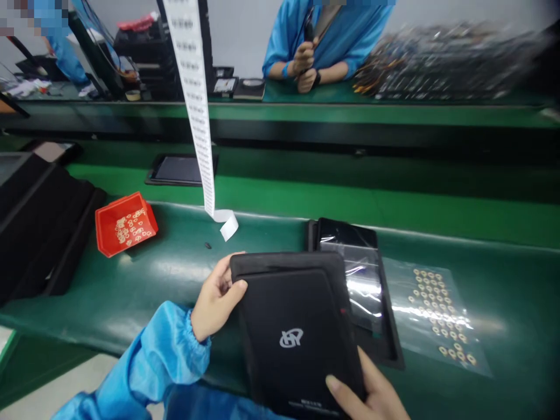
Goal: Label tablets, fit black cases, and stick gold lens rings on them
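Both hands hold a black tablet (pixel 291 309) with a light "HY" logo, its back facing up, lying slightly askew in a black foam tray (pixel 284 263). My left hand (pixel 221 297) is closed on the upper left corner, thumb on top. At the lower right, my right hand (pixel 370 391) grips the edge with its thumb on the tablet's back; its other fingers are partly hidden below. Just behind, another tablet (pixel 350 239) with a glossy, film-like front lies in a foam tray (pixel 391 344). To its right, a clear plastic sheet (pixel 472 286) carries several small ring-shaped pieces (pixel 437 303).
A red bin (pixel 105 233) of small pale rings stands left. A printed label strip (pixel 199 122) hangs down to the bench. Black trays (pixel 52 216) are stacked far left. A tablet (pixel 179 169) lies on the green belt (pixel 271 195). A co-worker's hands (pixel 306 67) are across.
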{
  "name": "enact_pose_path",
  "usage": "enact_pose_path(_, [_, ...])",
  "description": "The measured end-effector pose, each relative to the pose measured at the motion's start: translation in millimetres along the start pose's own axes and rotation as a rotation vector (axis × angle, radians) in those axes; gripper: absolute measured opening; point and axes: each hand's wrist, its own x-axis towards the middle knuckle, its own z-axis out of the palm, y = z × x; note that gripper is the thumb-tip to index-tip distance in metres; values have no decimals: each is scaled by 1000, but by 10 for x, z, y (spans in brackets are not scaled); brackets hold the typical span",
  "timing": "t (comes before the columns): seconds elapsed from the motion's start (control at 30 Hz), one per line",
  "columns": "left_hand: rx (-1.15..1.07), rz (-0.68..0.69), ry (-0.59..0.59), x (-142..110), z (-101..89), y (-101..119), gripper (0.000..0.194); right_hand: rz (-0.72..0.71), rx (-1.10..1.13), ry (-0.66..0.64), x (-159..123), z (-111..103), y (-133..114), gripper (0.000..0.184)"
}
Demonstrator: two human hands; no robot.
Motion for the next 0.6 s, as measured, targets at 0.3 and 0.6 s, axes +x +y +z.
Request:
enact_pose_path(0.3, [123, 174, 386, 268, -678, -24, 55, -78, -2, 103, 2396, -70, -1416, 39])
enact_pose_path(0.6, [-347, -10, 700, 930, -973, 349, 23, -215, -271, 190, 3638, 490, -1799, 38])
